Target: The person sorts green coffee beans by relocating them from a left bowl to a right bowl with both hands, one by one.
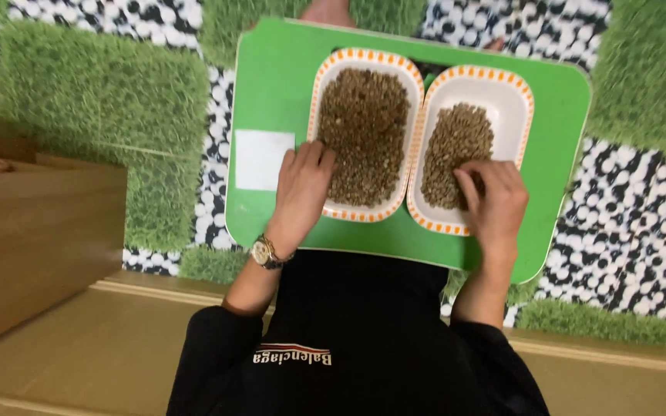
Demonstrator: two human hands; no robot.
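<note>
Grass-and-pebble patterned flooring lies under a green tray [271,92] resting on the person's lap, which keeps two orange-rimmed dishes within easy reach. Left hand [301,189] rests loosely curled at the near-left rim of the fuller left dish [364,135], fingertips touching the brown grains [364,123]. Right hand [495,200] pinches into the smaller heap in the right dish [502,92]; whether it holds any, I cannot tell.

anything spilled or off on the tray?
Nothing stands out. Both white dishes, left dish and right dish, sit side by side on the green tray; the grains stay inside them. Left hand and right hand rest at the dishes.
</note>
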